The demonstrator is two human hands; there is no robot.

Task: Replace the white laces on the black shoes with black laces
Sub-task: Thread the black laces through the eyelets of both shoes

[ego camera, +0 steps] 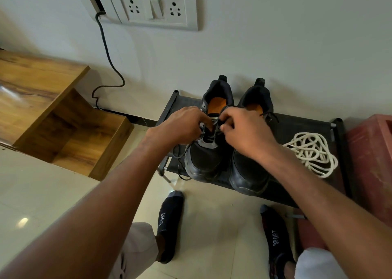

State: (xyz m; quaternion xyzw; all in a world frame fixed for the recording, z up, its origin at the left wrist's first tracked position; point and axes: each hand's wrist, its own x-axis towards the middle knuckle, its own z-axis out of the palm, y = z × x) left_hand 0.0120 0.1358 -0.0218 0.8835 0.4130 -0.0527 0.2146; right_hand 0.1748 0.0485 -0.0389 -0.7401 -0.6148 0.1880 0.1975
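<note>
A wooden cabinet (pixel 53 109) stands left, a red crate (pixel 373 162) right, and a socket panel (pixel 148 6) with a cable on the far wall. Two black shoes (pixel 203 157) sit side by side on a low black rack (pixel 301 130), toes near, heels toward the wall. White laces (pixel 311 153) lie heaped just right of them. Over the left shoe's eyelets, the left hand (pixel 180 126) and right hand (pixel 246 130) each pinch the black lace (pixel 180 153) with curled fingers; its loose end trails off the rack's left edge.

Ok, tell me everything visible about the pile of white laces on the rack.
The white laces lie in a loose tangled heap of thick, rope-like cord, off-white, with at least one tipped end showing. They rest on the dark top of the shoe rack, to the right of the two black shoes, apart from them. Neither hand touches them.
</note>
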